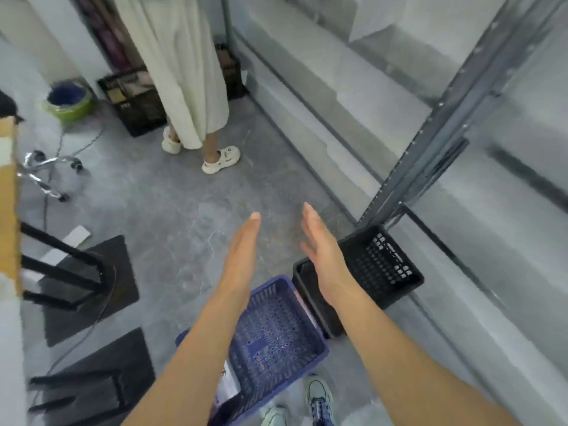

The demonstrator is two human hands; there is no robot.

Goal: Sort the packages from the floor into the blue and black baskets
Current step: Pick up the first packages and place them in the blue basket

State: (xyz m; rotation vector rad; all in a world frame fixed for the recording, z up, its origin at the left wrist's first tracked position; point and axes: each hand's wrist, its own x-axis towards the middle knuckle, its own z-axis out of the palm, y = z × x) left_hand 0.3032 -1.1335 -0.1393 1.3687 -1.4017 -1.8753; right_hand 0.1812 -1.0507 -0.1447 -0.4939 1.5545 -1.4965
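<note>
**Empty hands over the two baskets**

Head view: I see a smooth, grey marbled floor (172, 210). A grey steel rack post (430, 142) rises at the right, and a person in a long cream skirt (184, 72) stands at the far end. The perforated plastic blue basket (270, 342) and black basket (378, 262) sit side by side on the floor. My left hand (242, 256) and right hand (322, 256) hover flat above them, each grip apart and holding nothing. A white printed package (227, 382) shows at the blue basket's near-left wall, partly hidden by my forearm.
</note>
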